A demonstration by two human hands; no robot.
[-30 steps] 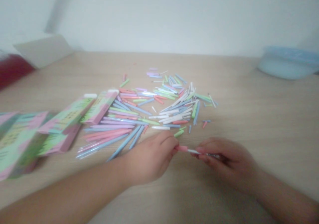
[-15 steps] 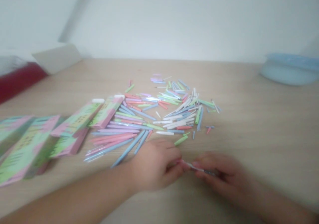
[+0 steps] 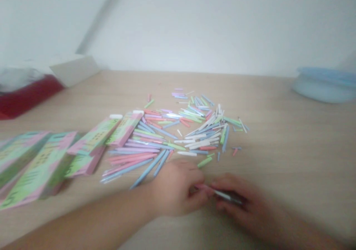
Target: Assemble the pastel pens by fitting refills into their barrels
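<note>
Pen-like stick (image 3: pixel 222 194): lower centre of frame, btwn both hands. Slim; pink at frame-left end, white/grey mid-section, dark toward frame-right end. Tilted, RH end lower in frame; fine detail blurred. L hand (image 3: pixel 178 189): grip closed on pink end. R hand (image 3: pixel 247 202): grip nearly closed, w/ fingers pinching pale/dark section. Loose pastel sticks (image 3: pixel 198 145) lie mid-frame on bench (image 3: pixel 280 150); printed boxes (image 3: pixel 41 170), frame left.
</note>
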